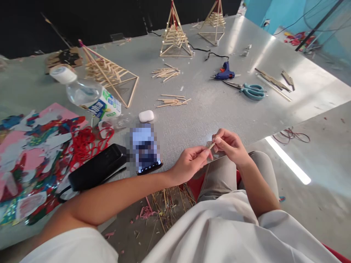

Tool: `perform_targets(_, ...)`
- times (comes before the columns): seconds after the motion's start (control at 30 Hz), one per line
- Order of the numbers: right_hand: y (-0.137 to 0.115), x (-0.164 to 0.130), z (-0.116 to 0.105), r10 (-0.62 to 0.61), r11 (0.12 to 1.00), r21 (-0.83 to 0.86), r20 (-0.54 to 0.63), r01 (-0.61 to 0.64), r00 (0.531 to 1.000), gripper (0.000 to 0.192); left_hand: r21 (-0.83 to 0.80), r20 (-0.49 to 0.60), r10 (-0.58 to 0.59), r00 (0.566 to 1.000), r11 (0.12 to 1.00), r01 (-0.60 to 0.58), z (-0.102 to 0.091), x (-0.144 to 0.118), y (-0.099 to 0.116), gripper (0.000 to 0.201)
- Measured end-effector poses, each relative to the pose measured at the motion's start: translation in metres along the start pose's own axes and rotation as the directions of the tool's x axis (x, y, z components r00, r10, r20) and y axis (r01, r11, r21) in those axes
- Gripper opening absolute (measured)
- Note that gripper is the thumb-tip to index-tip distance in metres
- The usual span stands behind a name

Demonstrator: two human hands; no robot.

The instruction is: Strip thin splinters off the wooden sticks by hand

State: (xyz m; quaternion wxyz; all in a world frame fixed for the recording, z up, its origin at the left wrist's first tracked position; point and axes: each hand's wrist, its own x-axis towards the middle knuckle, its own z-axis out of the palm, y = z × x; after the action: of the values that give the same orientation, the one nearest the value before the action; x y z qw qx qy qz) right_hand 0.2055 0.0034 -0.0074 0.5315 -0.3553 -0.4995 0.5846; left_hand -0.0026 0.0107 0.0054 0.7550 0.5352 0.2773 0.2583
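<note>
Above my lap, at the table's front edge, my left hand (pixel 192 162) pinches a short wooden stick (pixel 212 145). The fingers of my right hand (pixel 229 145) are closed on the stick's other end. Two small piles of similar sticks lie beyond on the table: a nearer pile (pixel 173 101) and a farther pile (pixel 166 73). A lit phone (pixel 146 148) and a white earbud case (pixel 146 116) lie to the left of my hands.
A blue glue gun (pixel 225 71) and teal-handled scissors (pixel 252 91) lie on the right. Stick pyramids (pixel 176 40) stand at the back. At left are a water bottle (pixel 85 93), a black case (pixel 98 166), red cord (pixel 85 146) and colourful scraps (pixel 33 157).
</note>
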Motion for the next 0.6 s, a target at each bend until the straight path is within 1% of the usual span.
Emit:
perform_targets(0.1, 0.0014, 0.0009, 0.0015, 0.022, 0.999, 0.04, -0.045, -0.02, 0.999, 0.035, 0.02, 0.024, -0.003, 1.0, 1.0, 0.002, -0.001, -0.001, -0.0003, 0.044)
perform_targets(0.2, 0.0027, 0.0015, 0.0018, 0.044, 0.996, 0.086, -0.088, -0.036, 0.995, 0.038, 0.031, 0.098, 0.025, 0.995, 0.999, -0.028, -0.0007, -0.0037, 0.0016, 0.044)
perform_targets(0.27, 0.003, 0.002, 0.0019, 0.053, 0.994, 0.1, -0.101, -0.043, 0.993, 0.04, 0.051, 0.125, 0.029, 0.992, 0.998, -0.035, -0.0004, -0.0051, 0.0027, 0.043)
perform_targets(0.37, 0.0034, 0.0024, 0.0017, 0.041, 0.996, 0.089, -0.107, -0.031, 0.993, 0.039, 0.082, 0.103, 0.024, 0.994, 0.996, -0.033, -0.0008, -0.0056, 0.0021, 0.044)
perform_targets(0.47, 0.0045, 0.0021, 0.0004, 0.004, 0.997, 0.072, -0.074, 0.001, 0.997, 0.035, 0.054, 0.077, 0.015, 0.997, 0.998, -0.019, -0.0019, -0.0049, -0.0001, 0.044)
perform_targets(0.6, 0.0041, 0.0009, -0.001, -0.03, 0.997, 0.069, -0.03, 0.032, 0.999, 0.03, 0.023, 0.069, 0.02, 0.997, 1.0, -0.022, -0.0032, -0.0034, -0.0019, 0.045)
